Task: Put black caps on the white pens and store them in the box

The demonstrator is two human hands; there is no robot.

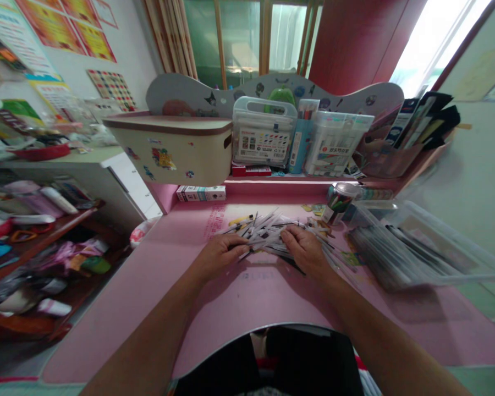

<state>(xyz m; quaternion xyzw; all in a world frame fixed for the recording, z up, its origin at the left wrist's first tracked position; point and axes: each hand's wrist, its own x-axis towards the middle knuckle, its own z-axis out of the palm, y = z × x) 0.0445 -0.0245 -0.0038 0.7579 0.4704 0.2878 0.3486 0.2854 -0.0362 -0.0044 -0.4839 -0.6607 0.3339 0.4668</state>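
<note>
A loose heap of thin white, clear and dark sticks that look like pen refills (pixel 268 225) lies on the pink desk (pixel 247 297). At the left edge of the heap is my left hand (pixel 225 253), its thumb and forefinger closed around the near ends of some refills. My right hand (pixel 305 250) sits across from it, thumb and fingers closed on other refills in the heap. The hands are apart, with part of the pile between them. Which refills each hand grips is partly hidden. Something yellow (pixel 240 221) shows behind the left side of the heap.
On the right stands a clear plastic bin (pixel 457 278) of long dark and clear items. A can (pixel 341 203) is behind it. The shelf above bears a cream lidded box (pixel 169 154), clear marker cases (pixel 264 135) and a pen holder (pixel 390 157). A small carton (pixel 201 193) lies beneath.
</note>
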